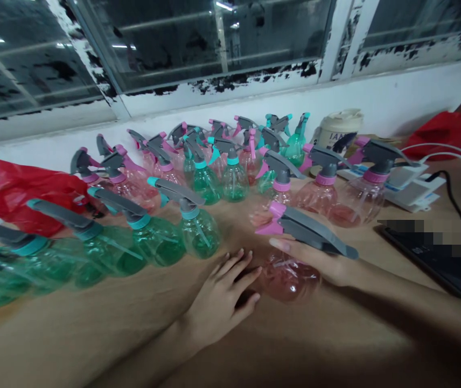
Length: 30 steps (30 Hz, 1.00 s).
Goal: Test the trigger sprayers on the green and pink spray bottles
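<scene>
A see-through pink spray bottle with a grey and pink trigger head stands upright on the table in front of me. My right hand reaches in from the right and grips it around the neck, thumb showing; its other fingers are mostly hidden behind the bottle. Palm down on the wood, my left hand has its fingers apart and holds nothing. Its fingertips are close to the bottle's left side; whether they touch it I cannot tell. Beyond that hand stands a green spray bottle with a teal collar.
Several green bottles line the left; several pink bottles stand behind. Red plastic bags lie at both sides. On the right are a white bucket, a power strip with cables and a dark phone. Windows rise behind.
</scene>
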Motion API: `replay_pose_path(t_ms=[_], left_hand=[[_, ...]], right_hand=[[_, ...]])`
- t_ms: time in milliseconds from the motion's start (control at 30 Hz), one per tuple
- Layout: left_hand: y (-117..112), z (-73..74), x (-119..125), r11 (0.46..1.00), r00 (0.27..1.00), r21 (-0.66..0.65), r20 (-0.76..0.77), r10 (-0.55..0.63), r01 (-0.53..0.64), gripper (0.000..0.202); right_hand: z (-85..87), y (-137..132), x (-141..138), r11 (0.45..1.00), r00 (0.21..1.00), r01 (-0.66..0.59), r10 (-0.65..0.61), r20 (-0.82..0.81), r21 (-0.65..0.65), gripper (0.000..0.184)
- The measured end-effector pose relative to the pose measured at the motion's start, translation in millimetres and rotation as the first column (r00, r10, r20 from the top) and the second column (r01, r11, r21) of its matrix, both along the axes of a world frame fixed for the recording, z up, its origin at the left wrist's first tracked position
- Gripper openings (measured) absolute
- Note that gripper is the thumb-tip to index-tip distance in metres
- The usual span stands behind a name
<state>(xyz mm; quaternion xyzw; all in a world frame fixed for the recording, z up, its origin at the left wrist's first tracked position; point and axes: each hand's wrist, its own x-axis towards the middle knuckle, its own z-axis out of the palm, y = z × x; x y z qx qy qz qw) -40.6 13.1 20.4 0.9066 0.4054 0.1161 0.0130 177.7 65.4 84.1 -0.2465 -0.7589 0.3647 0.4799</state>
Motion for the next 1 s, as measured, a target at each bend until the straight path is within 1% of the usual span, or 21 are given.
replay_pose_path(t_ms=[100, 233, 400, 567, 700, 800, 900, 1000], left_hand=[[0.3, -1.0, 0.1, 1.0, 1.0, 0.006, -0.008, -0.001, 0.001, 0.041], [0.4, -2.0, -0.1, 1.0, 1.0, 0.01, -0.009, -0.004, 0.004, 0.04], [0.4, -1.6, -0.5, 1.0, 1.0, 0.014, -0.01, -0.002, 0.002, 0.04], [1.0, -1.2, -0.1, 1.0, 1.0, 0.011, 0.0, -0.001, 0.001, 0.039], [0.9, -1.1, 0.6, 1.0, 1.0, 0.008, 0.01, 0.003, -0.003, 0.039], [0.3, -0.8, 1.2, 1.0, 1.0, -0.001, 0.006, 0.006, -0.006, 0.039], [-0.4, -0.2, 1.5, 1.0, 1.0, -0.01, 0.007, 0.016, -0.016, 0.039], [-0.6, -0.2, 1.8, 0.999, 1.0, -0.019, 0.012, 0.026, -0.025, 0.039]], right_hand=[[1.1, -0.3, 0.4, 1.0, 1.0, -0.009, 0.009, 0.004, 0.003, 0.014], [2.7, -1.0, 1.6, 0.999, 0.999, -0.008, 0.009, 0.032, -0.044, 0.014], [1.6, -1.0, 2.0, 0.996, 0.999, 0.012, -0.009, 0.038, -0.085, 0.008], [-0.7, -0.1, 1.1, 0.999, 1.0, 0.02, -0.019, 0.018, -0.041, 0.008], [3.3, -0.7, 1.0, 0.999, 0.997, 0.045, -0.043, 0.07, -0.026, 0.007], [7.9, -1.4, 0.3, 0.999, 0.994, 0.041, -0.043, 0.102, 0.015, 0.012], [9.3, -1.7, -0.4, 0.998, 0.994, 0.048, -0.051, 0.101, 0.035, 0.016], [5.5, -1.4, -0.4, 1.0, 0.996, 0.028, -0.028, 0.08, -0.009, 0.006]])
